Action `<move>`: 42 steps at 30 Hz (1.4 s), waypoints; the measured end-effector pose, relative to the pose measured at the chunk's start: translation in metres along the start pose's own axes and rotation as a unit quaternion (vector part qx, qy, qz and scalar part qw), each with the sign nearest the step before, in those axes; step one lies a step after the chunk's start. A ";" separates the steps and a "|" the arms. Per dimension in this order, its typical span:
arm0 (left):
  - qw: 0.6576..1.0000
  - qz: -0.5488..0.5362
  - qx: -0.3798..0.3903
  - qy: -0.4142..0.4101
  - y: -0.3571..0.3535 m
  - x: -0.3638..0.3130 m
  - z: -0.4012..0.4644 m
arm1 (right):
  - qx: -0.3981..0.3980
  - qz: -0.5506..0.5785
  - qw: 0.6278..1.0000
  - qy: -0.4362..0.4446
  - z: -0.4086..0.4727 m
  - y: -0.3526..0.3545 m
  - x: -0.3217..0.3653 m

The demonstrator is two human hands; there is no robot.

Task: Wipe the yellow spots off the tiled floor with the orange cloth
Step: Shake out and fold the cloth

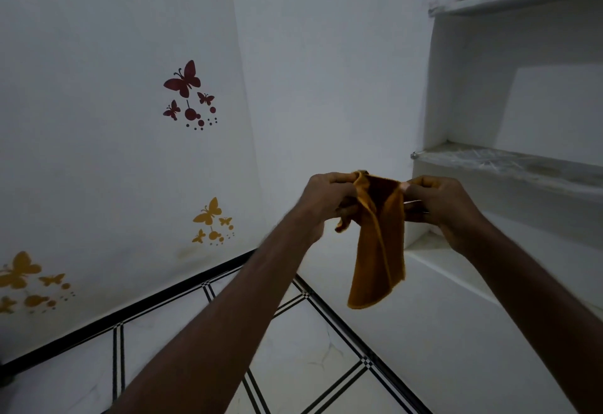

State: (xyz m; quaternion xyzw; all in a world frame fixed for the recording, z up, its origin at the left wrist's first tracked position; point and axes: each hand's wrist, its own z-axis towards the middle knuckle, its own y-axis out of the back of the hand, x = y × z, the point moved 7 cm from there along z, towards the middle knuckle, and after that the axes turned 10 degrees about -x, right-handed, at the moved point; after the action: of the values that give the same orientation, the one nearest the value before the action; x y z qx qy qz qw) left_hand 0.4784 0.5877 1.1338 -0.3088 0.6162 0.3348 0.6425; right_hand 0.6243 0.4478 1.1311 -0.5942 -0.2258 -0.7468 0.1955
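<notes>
The cloth (375, 244) hangs between both hands, above the floor (310, 364), shelves (509, 165) to its right.

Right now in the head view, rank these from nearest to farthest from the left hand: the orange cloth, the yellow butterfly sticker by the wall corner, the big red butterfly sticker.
1. orange cloth: gripped by the left hand.
2. yellow butterfly sticker: on the wall, to its left.
3. big red butterfly sticker: higher up that wall.

One head-worn view looks forward and slightly down into a room corner. Both hands, left (326, 200) and right (443, 208), sit close at centre, arms entering from 6 and 4 o'clock. The wall (114, 120) fills 10 o'clock, shelves (509, 165) 2 o'clock, and the floor (293, 358) lies at 6 o'clock.
</notes>
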 end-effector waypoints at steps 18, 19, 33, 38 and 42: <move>0.992 0.123 -0.040 -0.009 0.082 -0.019 0.023 | -0.036 -0.009 0.999 0.038 0.041 0.074 0.012; 0.987 0.152 -0.037 -0.026 0.081 -0.023 0.024 | -0.039 -0.026 0.997 0.057 0.040 0.076 0.016; 0.966 0.253 -0.048 -0.035 0.074 -0.047 0.039 | -0.097 -0.182 0.965 0.162 0.030 0.099 0.050; 0.972 0.220 0.012 0.075 0.070 -0.038 0.043 | -0.005 -0.119 0.992 0.031 0.035 0.099 0.038; 0.949 0.290 0.115 0.052 0.060 -0.043 0.037 | 0.078 -0.202 0.974 0.061 0.029 0.095 0.041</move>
State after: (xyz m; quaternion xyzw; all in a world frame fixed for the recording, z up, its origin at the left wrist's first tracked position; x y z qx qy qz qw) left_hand 0.4508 0.6507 1.1790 -0.0584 0.7462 0.4167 0.5159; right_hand 0.6912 0.3853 1.1865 -0.4726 -0.3863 -0.7857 0.1001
